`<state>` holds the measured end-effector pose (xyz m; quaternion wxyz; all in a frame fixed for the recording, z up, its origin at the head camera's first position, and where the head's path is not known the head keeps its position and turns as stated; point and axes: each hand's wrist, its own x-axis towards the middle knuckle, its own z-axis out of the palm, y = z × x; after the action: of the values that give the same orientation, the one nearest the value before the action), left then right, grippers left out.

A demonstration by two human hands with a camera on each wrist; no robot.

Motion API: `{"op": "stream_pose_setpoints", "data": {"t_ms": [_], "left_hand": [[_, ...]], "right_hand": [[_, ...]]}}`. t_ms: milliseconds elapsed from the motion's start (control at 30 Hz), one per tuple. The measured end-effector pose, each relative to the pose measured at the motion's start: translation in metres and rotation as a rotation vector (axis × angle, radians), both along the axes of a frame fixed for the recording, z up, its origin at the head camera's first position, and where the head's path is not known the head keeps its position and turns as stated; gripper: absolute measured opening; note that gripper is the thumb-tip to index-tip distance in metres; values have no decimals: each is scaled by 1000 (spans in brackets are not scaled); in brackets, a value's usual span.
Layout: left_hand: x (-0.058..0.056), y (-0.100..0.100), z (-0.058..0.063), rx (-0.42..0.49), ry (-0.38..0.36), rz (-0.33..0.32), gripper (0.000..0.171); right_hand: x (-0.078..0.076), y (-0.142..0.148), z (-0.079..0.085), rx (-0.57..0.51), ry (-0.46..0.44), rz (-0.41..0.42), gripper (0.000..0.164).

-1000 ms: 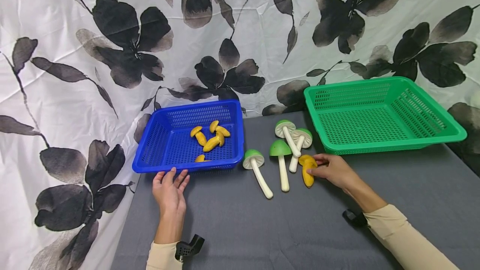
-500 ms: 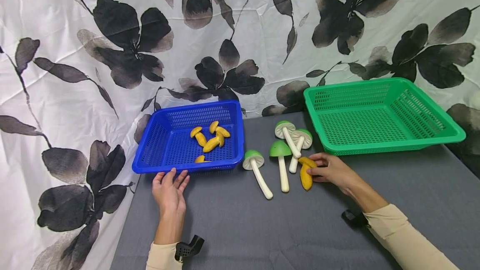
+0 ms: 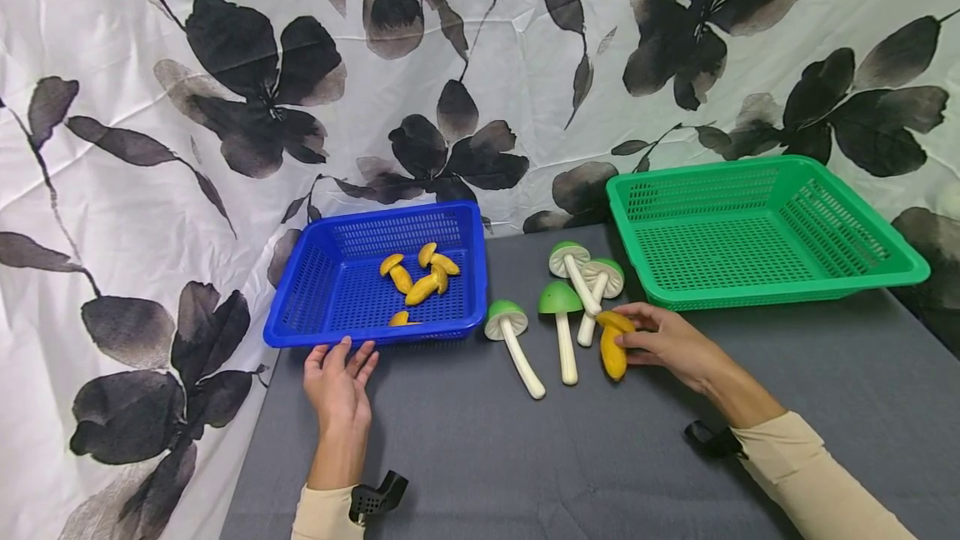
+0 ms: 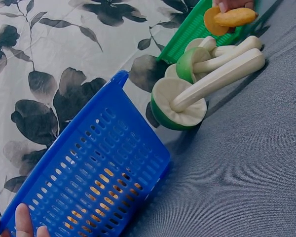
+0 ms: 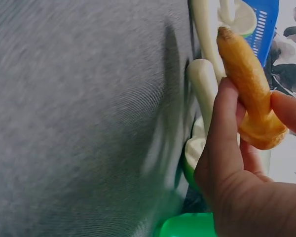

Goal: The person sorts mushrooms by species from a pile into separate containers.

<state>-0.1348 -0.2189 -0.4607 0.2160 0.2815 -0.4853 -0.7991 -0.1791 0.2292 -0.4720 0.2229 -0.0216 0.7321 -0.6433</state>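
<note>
My right hand (image 3: pixel 667 347) pinches a yellow toy mushroom (image 3: pixel 614 348) between thumb and fingers, just right of the green-capped ones. In the right wrist view the same yellow mushroom (image 5: pixel 249 81) has its stem end pointing up and away from the hand. My left hand (image 3: pixel 341 386) rests its extended fingers at the near rim of the blue basket (image 3: pixel 375 337). Several yellow mushrooms (image 3: pixel 427 284) lie inside that basket, one partly hidden behind its front wall. Between the baskets lie several green-capped mushrooms with white stems, including a front one (image 3: pixel 560 327) and a left one (image 3: pixel 517 348).
A green basket (image 3: pixel 772 283) with slotted walls stands at the back right, beyond my right hand. Grey cloth (image 3: pixel 525 473) covers the table. A white curtain with dark flowers (image 3: pixel 465 48) hangs directly behind both baskets.
The yellow mushroom in my right hand has turned slightly, its stem end shifting a little down and left. My left hand and both baskets stay put.
</note>
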Motion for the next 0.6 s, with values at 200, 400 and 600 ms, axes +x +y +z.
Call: {"op": "stream_pose_setpoints", "data": {"t_ms": [200, 400, 600], "left_hand": [[0, 0, 0, 6, -2, 1, 37], [0, 0, 1, 26, 14, -7, 40], [-1, 0, 2, 33, 15, -7, 41]], "right_hand": [[0, -7, 7, 2, 13, 14, 65], [-5, -14, 17, -14, 42, 5, 65], [-12, -23, 30, -25, 48, 7, 68]]}}
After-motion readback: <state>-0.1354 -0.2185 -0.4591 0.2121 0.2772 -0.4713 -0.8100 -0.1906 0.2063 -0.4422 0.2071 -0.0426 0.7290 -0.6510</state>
